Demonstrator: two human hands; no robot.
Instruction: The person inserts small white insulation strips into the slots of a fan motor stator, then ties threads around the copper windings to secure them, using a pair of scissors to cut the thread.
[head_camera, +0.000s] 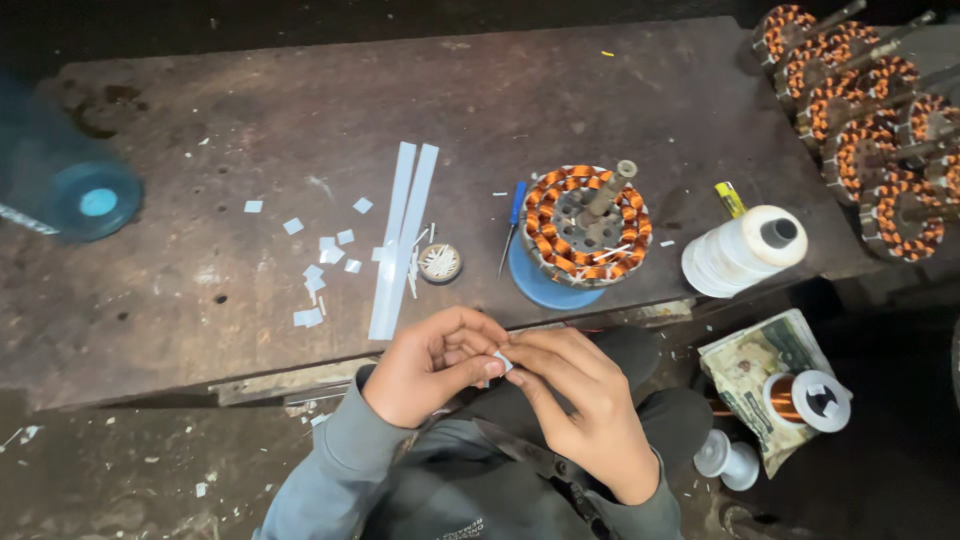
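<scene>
My left hand (428, 365) and my right hand (580, 400) meet just below the bench's front edge, both pinching one small white paper slip (502, 362) between fingertips. Straight ahead on the wooden bench (300, 120) stands a round stator (587, 222) wound with copper coils, a shaft rising from its middle, resting on a blue disc (535, 285). Two long white paper strips (405, 235) lie left of it, with several cut white paper pieces (320, 260) scattered beside them.
A blue-handled screwdriver (513, 222), a small round tin (440, 262), a big spool of white thread (745, 248) and a yellow marker (730, 198) lie on the bench. Several wound stators (865, 110) are stacked at the far right. A copper wire spool (808, 398) sits on paper below.
</scene>
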